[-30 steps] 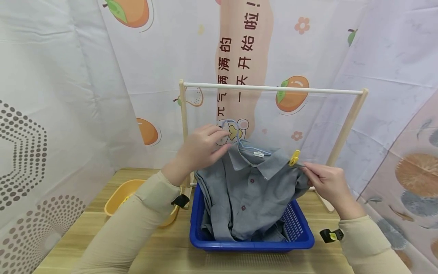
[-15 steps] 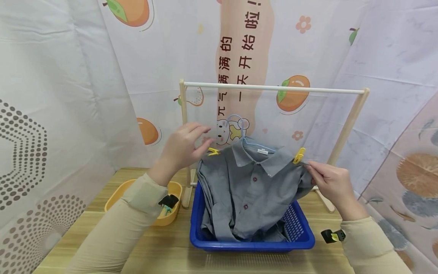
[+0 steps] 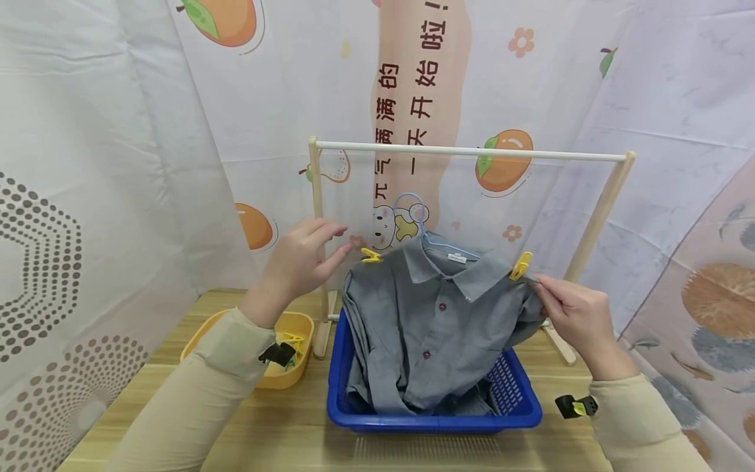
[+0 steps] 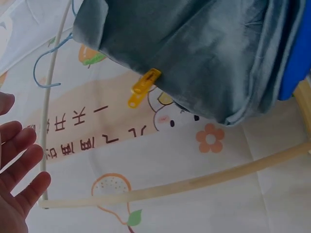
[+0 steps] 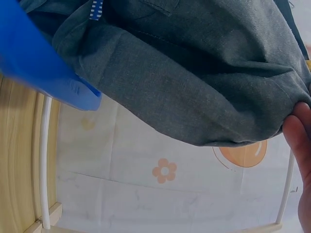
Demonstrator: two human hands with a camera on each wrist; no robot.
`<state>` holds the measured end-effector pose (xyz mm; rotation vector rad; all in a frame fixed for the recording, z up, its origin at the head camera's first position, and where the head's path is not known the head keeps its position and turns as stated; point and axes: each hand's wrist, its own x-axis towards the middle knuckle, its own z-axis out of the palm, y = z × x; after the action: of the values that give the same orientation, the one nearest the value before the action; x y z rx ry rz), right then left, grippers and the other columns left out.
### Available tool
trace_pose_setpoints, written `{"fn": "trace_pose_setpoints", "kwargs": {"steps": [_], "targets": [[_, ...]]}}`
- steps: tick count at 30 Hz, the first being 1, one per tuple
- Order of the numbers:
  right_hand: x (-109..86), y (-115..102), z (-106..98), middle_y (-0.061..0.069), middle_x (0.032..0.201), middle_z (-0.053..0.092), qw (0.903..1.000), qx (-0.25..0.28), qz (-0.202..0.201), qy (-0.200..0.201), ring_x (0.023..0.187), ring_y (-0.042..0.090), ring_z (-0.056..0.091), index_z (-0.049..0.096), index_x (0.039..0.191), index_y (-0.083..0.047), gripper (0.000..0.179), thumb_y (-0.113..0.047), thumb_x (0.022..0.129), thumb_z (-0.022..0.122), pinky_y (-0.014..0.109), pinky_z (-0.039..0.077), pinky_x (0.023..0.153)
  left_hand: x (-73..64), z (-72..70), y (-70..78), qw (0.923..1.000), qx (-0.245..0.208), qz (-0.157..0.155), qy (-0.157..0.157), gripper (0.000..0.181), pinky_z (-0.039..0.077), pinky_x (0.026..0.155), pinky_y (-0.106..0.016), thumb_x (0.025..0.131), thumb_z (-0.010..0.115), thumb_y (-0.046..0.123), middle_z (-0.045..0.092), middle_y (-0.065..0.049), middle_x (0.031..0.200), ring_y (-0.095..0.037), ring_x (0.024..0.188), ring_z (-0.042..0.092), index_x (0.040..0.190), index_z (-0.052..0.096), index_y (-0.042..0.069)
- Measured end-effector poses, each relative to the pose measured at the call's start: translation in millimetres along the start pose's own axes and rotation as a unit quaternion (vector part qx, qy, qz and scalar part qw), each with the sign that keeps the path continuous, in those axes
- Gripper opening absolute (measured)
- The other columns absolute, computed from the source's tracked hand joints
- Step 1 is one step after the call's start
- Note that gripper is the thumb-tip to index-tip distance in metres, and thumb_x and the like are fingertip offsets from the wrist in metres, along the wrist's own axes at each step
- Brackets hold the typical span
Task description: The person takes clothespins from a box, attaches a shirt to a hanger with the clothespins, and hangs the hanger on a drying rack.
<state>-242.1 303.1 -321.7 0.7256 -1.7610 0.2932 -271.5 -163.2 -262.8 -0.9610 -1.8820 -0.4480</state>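
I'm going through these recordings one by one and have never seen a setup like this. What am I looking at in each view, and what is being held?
There is no machine here, just a person working with two bare hands. The wide view comes from a camera on the head, looking forward and down; the other two come from cameras on each wrist. On the wooden table are a blue basket, a yellow tub with clothespins inside, and a rack. The right hand pinches a gray shirt at the shoulder. The shirt is on a blue hanger, its lower part in the basket. The left hand is empty.
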Motion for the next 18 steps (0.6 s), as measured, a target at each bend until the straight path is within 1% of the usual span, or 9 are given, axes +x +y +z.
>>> {"fn": "trace_pose_setpoints", "kwargs": {"steps": [3, 7, 10, 12, 14, 18], "targets": [[0.0, 1, -1, 0.006, 0.067, 0.072, 1.0, 0.001, -0.001, 0.001, 0.048, 0.019, 0.063, 0.082, 0.094, -0.001, 0.056, -0.045, 0.107, 0.05, 0.04, 0.052, 0.05, -6.0, 1.2, -1.6, 1.0, 0.006, -0.003, -0.006, 0.029, 0.057, 0.072, -0.04, 0.091, 0.076, 0.02, 0.072, -0.013, 0.102, -0.027, 0.084, 0.064, 0.111, 0.073, -0.001], [-0.8, 3, -2, 0.006, 0.066, 0.072, 1.0, -0.001, -0.004, 0.003, 0.048, 0.018, 0.063, 0.081, 0.093, -0.001, 0.055, -0.044, 0.107, 0.051, 0.038, 0.052, 0.049, -13.3, 3.1, -3.7, 0.9999, 0.002, -0.014, -0.006, 0.029, 0.058, 0.076, -0.042, 0.09, 0.076, 0.019, 0.072, -0.013, 0.101, -0.028, 0.088, 0.066, 0.11, 0.073, -0.001], [-0.9, 5, -4, 0.004, 0.064, 0.071, 1.0, -0.006, 0.0, 0.008, 0.047, 0.018, 0.062, 0.081, 0.092, -0.001, 0.054, -0.043, 0.107, 0.052, 0.037, 0.051, 0.05, -18.3, 4.0, -5.3, 0.9997, -0.005, -0.021, -0.008, 0.028, 0.058, 0.076, -0.042, 0.09, 0.076, 0.018, 0.073, -0.013, 0.102, -0.027, 0.088, 0.066, 0.11, 0.073, -0.001], [-1.0, 7, -5, 0.003, 0.064, 0.07, 0.9999, -0.012, 0.004, 0.01, 0.047, 0.018, 0.062, 0.081, 0.091, -0.002, 0.054, -0.044, 0.107, 0.051, 0.035, 0.051, 0.05, -21.5, 4.5, -6.2, 0.9996, -0.009, -0.026, -0.011, 0.027, 0.058, 0.074, -0.041, 0.09, 0.076, 0.018, 0.073, -0.012, 0.102, -0.026, 0.086, 0.065, 0.11, 0.073, -0.001], [-1.1, 8, -6, 0.004, 0.063, 0.07, 0.9998, -0.015, 0.006, 0.011, 0.047, 0.018, 0.062, 0.081, 0.091, -0.001, 0.053, -0.043, 0.107, 0.052, 0.036, 0.051, 0.05, -25.2, 5.5, -7.6, 0.9993, -0.012, -0.032, -0.012, 0.027, 0.058, 0.073, -0.041, 0.09, 0.077, 0.017, 0.073, -0.012, 0.101, -0.026, 0.085, 0.065, 0.11, 0.073, -0.001], [-1.4, 10, -9, 0.004, 0.063, 0.07, 0.9998, -0.018, 0.009, 0.007, 0.048, 0.019, 0.062, 0.081, 0.091, -0.002, 0.053, -0.043, 0.107, 0.052, 0.035, 0.051, 0.052, -33.3, 7.2, -9.9, 0.9984, -0.018, -0.051, -0.018, 0.031, 0.056, 0.067, -0.037, 0.089, 0.078, 0.016, 0.072, -0.011, 0.1, -0.025, 0.086, 0.065, 0.116, 0.073, 0.0]]}}
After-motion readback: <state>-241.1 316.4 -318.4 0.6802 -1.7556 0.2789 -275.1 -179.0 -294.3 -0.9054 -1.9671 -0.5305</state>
